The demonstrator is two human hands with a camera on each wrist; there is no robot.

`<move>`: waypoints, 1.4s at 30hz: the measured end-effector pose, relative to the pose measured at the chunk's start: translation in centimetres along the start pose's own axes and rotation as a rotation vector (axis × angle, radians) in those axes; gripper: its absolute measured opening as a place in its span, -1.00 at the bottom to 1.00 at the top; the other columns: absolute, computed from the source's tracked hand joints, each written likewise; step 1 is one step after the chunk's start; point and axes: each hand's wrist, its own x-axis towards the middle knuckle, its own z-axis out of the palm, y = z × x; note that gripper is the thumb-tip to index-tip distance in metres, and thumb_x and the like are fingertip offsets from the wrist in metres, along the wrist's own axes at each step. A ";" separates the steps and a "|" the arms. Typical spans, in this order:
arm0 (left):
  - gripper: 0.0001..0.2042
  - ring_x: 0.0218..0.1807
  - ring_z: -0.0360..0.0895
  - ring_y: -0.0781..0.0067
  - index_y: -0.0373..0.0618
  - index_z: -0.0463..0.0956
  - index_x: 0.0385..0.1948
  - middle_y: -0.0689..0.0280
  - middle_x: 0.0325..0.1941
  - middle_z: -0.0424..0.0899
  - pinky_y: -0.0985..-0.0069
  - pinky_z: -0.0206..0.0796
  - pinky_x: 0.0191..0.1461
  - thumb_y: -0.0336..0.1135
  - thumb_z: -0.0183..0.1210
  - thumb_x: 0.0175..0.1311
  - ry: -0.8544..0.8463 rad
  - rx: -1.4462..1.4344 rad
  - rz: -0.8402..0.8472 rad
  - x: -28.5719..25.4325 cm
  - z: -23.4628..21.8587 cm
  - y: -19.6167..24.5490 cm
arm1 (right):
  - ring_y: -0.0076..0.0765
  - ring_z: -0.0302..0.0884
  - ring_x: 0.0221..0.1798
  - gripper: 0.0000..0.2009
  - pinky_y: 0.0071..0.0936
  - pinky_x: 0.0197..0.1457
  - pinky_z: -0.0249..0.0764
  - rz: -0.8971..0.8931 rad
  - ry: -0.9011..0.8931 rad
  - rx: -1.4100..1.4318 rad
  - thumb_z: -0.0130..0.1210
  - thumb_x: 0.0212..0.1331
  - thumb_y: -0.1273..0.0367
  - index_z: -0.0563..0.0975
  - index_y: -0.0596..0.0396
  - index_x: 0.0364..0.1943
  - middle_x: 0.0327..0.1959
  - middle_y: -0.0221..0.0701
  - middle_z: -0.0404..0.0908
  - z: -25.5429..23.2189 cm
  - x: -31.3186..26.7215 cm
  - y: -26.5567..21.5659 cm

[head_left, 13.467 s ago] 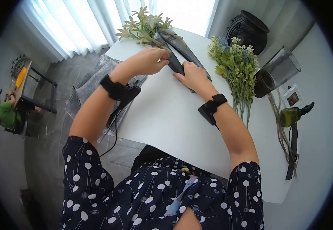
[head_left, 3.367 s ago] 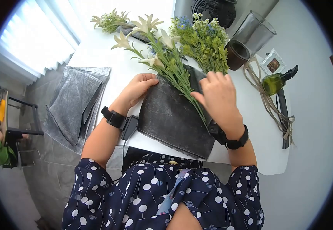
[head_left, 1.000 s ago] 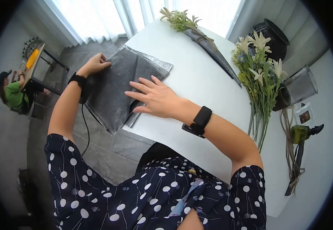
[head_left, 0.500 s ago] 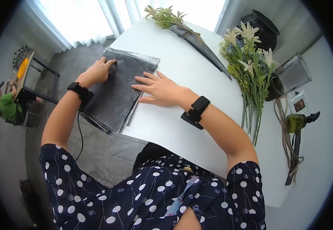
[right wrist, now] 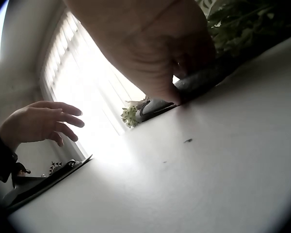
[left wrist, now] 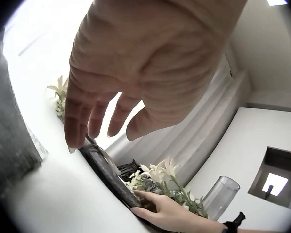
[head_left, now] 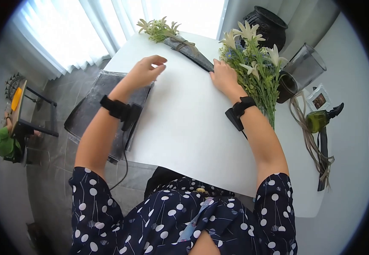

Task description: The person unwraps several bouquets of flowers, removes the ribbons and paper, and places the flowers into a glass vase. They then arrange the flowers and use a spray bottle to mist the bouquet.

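Note:
A bouquet in dark grey wrap point(head_left: 189, 52), tied with a brown cord, lies across the far part of the table, its pale flowers point(head_left: 158, 29) to the left. The right hand point(head_left: 226, 80) grips its narrow lower end; the right wrist view shows thumb and fingers round the wrap point(right wrist: 201, 83). The left hand point(head_left: 145, 73) hovers above the table, left of the bouquet, fingers loosely bent and holding nothing. Beneath the left forearm lies a stack of dark grey sheets point(head_left: 92, 111). Loose stems with white and blue flowers point(head_left: 256, 76) lie just right of the right hand.
A black pot point(head_left: 267, 26), a clear glass vase point(head_left: 307, 61) and a dark cup point(head_left: 287, 86) stand at the far right. Nearer are a small framed picture point(head_left: 319, 100), a green spray bottle point(head_left: 316, 122) and cords point(head_left: 305, 135). Someone in green point(head_left: 5, 140) sits at another table.
The left hand has lifted off the grey sheets and moved right. The right hand has left the sheets' edge and taken hold of the wrapped bouquet's narrow end.

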 end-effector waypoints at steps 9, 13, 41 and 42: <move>-0.47 -0.13 0.55 0.28 -0.39 0.13 0.16 -0.05 0.02 0.41 0.45 0.50 -0.17 -0.23 0.06 0.27 0.204 -0.500 -0.230 0.3 8.4 1.0 | 0.08 0.57 -0.33 -0.54 -0.09 -0.26 0.47 -0.060 -0.294 0.396 0.04 -0.06 0.44 0.26 0.17 0.02 -0.41 -0.09 0.58 -7.7 -8.6 -2.0; -0.50 -0.21 0.56 0.36 -0.37 0.16 0.13 0.01 -0.04 0.43 0.48 0.50 -0.24 -0.24 0.07 0.27 0.204 -0.623 -0.317 -0.9 8.7 1.0 | 0.02 0.56 -0.40 -0.48 -0.10 -0.33 0.44 -0.126 -0.409 0.430 0.07 -0.07 0.41 0.24 0.16 0.06 -0.48 -0.16 0.58 -10.2 -14.6 -1.4; -0.83 -0.44 0.38 0.63 -0.23 0.48 -0.33 0.36 -0.31 0.55 0.66 0.29 -0.34 -0.50 0.21 0.02 0.126 -0.211 0.113 -3.2 11.7 2.2 | -0.58 0.45 -0.62 -0.81 -0.64 -0.49 0.35 -0.421 -0.774 1.011 0.23 0.02 0.32 0.55 0.16 -0.54 -0.67 -0.44 0.55 -12.2 -11.1 -1.8; -0.83 -0.44 0.38 0.63 -0.24 0.47 -0.34 0.35 -0.31 0.55 0.66 0.29 -0.34 -0.50 0.20 0.01 0.128 -0.204 0.117 -3.2 11.7 2.2 | -0.58 0.45 -0.62 -0.81 -0.64 -0.49 0.35 -0.421 -0.774 1.011 0.23 0.02 0.32 0.55 0.16 -0.54 -0.67 -0.44 0.55 -12.9 -11.2 -1.8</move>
